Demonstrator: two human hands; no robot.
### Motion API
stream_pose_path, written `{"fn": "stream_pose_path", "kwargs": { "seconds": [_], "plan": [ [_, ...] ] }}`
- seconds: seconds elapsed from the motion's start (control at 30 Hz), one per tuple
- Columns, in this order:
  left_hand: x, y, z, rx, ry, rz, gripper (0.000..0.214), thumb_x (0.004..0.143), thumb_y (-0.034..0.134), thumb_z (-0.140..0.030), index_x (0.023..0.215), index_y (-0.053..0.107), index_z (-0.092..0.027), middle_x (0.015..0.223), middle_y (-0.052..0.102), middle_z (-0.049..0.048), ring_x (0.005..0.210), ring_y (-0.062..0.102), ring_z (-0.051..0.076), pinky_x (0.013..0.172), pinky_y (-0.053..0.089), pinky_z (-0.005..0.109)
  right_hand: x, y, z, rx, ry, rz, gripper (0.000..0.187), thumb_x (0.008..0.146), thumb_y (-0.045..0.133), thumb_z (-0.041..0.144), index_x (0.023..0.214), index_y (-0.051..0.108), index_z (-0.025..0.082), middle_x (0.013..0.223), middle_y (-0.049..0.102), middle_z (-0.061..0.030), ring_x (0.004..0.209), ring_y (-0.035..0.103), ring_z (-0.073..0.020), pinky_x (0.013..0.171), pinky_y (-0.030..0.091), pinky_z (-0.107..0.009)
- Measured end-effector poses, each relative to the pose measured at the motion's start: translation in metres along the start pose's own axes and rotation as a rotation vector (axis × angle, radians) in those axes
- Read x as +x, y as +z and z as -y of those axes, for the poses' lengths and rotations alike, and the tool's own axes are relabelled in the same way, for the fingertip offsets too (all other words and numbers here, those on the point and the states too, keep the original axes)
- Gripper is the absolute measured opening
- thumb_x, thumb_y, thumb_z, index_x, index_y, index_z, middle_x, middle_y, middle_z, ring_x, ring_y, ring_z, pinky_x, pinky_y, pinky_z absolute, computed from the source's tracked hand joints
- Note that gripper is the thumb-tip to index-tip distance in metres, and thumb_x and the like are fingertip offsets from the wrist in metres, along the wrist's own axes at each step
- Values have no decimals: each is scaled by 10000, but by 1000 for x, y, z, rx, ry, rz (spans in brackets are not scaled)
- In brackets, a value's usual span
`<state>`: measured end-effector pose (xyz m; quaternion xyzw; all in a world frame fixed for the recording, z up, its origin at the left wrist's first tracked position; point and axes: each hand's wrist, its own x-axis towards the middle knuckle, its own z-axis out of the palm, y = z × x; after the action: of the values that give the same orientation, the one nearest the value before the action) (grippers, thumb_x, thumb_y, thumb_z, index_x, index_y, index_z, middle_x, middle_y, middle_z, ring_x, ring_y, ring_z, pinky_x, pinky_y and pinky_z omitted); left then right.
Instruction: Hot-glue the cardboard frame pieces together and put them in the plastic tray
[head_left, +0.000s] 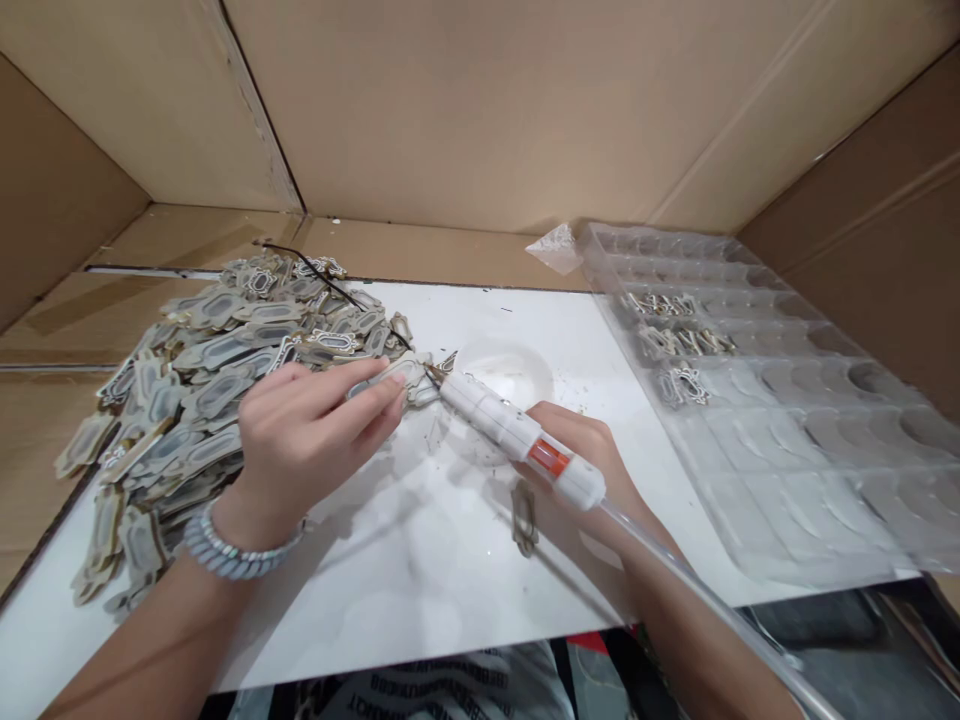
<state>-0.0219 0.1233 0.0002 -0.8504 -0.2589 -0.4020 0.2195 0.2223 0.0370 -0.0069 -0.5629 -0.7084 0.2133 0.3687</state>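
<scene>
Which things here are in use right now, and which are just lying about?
In use: left hand pinching frame piece; right hand gripping white pen tool, tip at that piece.
Lying about: pile of pieces; clear tray holding a few pieces; lone piece on the white board; black wire over the pile.

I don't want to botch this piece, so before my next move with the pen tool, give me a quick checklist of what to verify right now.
1. Left hand has the small piece pinched: ok, fingers closed on it.
2. Right hand holds the white tool: ok.
3. Tool tip meets the small piece: ok, it appears to touch its right end.
4. Clear tube runs free: cannot tell, it leaves the picture at the bottom.
5. Clear tray has free pockets: ok, most are bare.
6. Space under the right hand: not ok, a loose piece lies on the white board just beside it.
</scene>
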Motion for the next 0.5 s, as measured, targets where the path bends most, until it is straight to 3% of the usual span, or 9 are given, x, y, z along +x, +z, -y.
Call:
{"fn": "stream_pose_path", "kwargs": {
  "seconds": [0.17, 0.27, 0.37, 0.5],
  "plan": [
    [4, 0, -9, -146, -12, 43, 155, 760, 756, -166, 859, 656, -231, 861, 778, 12, 675, 708, 143, 561, 467, 265, 0, 2, -1, 6, 111, -125, 240, 807, 573, 202, 614, 430, 205, 608, 441, 51, 534, 412, -93, 514, 311, -237],
    [5, 2, -25, -393, -181, 95, 147, 800, 724, -183, 912, 647, -238, 864, 764, -6, 562, 631, 88, 547, 487, 236, 1, 0, 3, 135, 205, -167, 189, 809, 613, 281, 674, 500, 212, 647, 491, 37, 575, 468, -116, 543, 363, -258],
    [1, 4, -39, -649, -428, 139, 219, 800, 728, -217, 989, 618, -229, 872, 734, -15, 435, 483, 37, 464, 462, 200, 0, -5, 10, 315, 313, -59, 172, 784, 657, 373, 852, 618, 219, 676, 539, 23, 616, 529, -148, 565, 430, -277],
    [-2, 7, -50, -864, -581, 125, 306, 758, 766, -232, 1002, 582, -225, 913, 709, 7, 484, 540, 52, 429, 451, 185, -3, -9, 15, 480, 435, 86, 336, 753, 704, 391, 1050, 669, 238, 653, 531, 36, 620, 550, -152, 587, 492, -287]
  ]
}}
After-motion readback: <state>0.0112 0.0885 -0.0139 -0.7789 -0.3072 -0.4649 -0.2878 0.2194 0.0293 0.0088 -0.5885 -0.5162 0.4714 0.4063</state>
